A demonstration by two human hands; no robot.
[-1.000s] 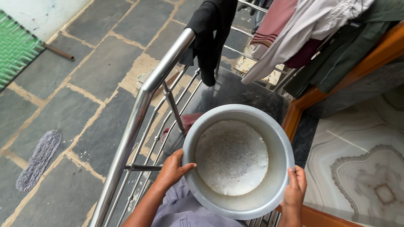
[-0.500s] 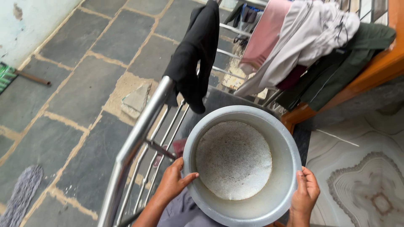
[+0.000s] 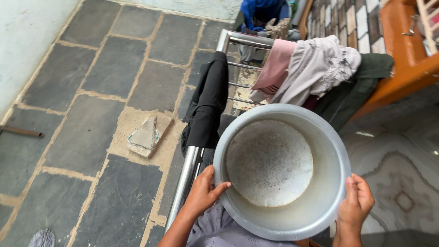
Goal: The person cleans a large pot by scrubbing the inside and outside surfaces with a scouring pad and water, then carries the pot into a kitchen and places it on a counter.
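A large round metal pot (image 3: 329, 192) with a stained, whitish bottom is held in front of me, its mouth facing up. My left hand (image 3: 205, 192) grips its left rim, thumb inside the edge. My right hand (image 3: 356, 205) grips the right rim. The pot sits beside a steel railing (image 3: 184, 183) that runs away from me on the left.
A black garment (image 3: 209, 105) hangs over the railing, with pink, grey and dark green clothes (image 3: 315, 68) draped further along. Below on the left lies a grey stone-slab yard with a broken stone piece (image 3: 146, 135). An orange wooden frame (image 3: 402, 73) and marble floor (image 3: 402, 160) are at right.
The view has swung forward and left along the railing. The pot has shifted slightly right and up in view; both hands keep their grip on its rim.
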